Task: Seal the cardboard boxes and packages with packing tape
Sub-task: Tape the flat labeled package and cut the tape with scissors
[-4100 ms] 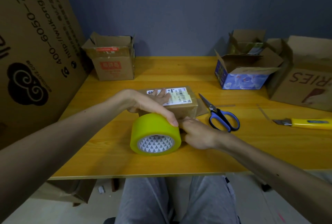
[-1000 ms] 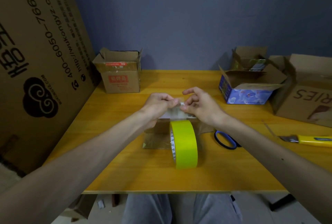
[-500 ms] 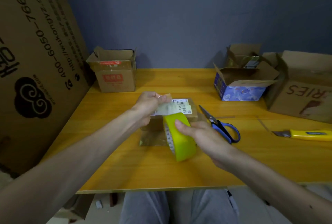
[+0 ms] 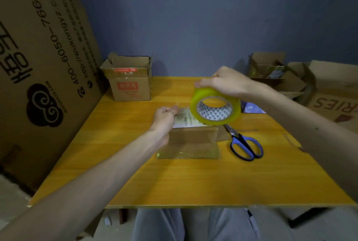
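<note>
The tape roll blocks the right end of the label on the parcel and most of a blue box behind it — only a corner shows. The label's print is too small to read. The left hand covers the parcel's far left corner; the clear tape strip it pinches is barely visible. Fingers of the right hand curl out of sight over the roll. The left edge crops a big carton, and the right forearm and edge crop a brown box lettered "RIES".
</note>
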